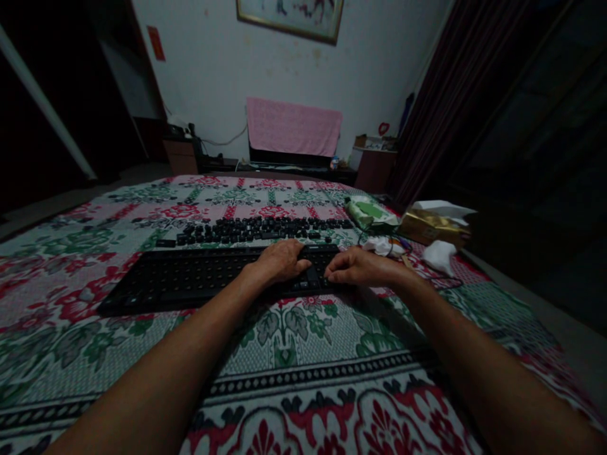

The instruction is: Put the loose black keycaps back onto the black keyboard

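A black keyboard lies on the patterned bedspread, most of its keys off and rows of small key posts showing. A few keycaps sit in place near its right end and lower left. My left hand rests flat on the keyboard right of its middle, fingers stretched toward the back edge and thumb apart. My right hand is at the keyboard's right end with its thumb and fingertips pinched together low over the keys. Whatever may be between those fingertips is too small and dark to make out. Loose black keycaps are spread behind the keyboard.
To the right lie a green-and-white packet, a gold tissue box, crumpled white tissue and a dark cable. The bedspread covers the whole surface. A pink cloth hangs by the far wall.
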`<state>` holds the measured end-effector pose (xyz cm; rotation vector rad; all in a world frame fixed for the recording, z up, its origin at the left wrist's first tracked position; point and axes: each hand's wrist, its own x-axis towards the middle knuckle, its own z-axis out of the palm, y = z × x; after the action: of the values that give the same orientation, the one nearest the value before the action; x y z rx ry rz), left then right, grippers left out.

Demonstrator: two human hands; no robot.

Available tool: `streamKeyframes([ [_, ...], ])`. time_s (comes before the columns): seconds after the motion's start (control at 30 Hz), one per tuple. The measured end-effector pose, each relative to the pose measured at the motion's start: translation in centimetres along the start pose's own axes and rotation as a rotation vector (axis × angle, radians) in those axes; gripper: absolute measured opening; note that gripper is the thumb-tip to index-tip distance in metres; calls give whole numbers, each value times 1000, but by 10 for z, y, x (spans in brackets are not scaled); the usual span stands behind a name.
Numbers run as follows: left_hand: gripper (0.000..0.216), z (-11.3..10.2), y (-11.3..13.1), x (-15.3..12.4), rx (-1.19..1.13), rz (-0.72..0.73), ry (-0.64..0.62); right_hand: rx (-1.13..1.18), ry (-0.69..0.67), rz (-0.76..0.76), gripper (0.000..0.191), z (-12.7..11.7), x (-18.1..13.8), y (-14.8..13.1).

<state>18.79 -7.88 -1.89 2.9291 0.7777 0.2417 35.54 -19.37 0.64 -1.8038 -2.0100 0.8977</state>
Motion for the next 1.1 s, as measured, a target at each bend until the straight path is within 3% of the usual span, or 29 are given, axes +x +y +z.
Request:
streamKeyframes([
  [0.23,44,-1,1,0,3,-8,-18,-97,84,21,19,5,-1,-8],
  [0.47,44,0,0,1,-1,6,-5,34,-32,38,22,3,1,0],
  [0.77,44,4,-1,1,-17,-3,13,101,-75,34,24,0,3,6],
  [0.93,36,-5,3,-3,-89,91,148,137,-61,36,26,1,4,8],
  [1.1,33,-15,12,-7,-281,320,-65,157,-46,40,24,0,2,6],
])
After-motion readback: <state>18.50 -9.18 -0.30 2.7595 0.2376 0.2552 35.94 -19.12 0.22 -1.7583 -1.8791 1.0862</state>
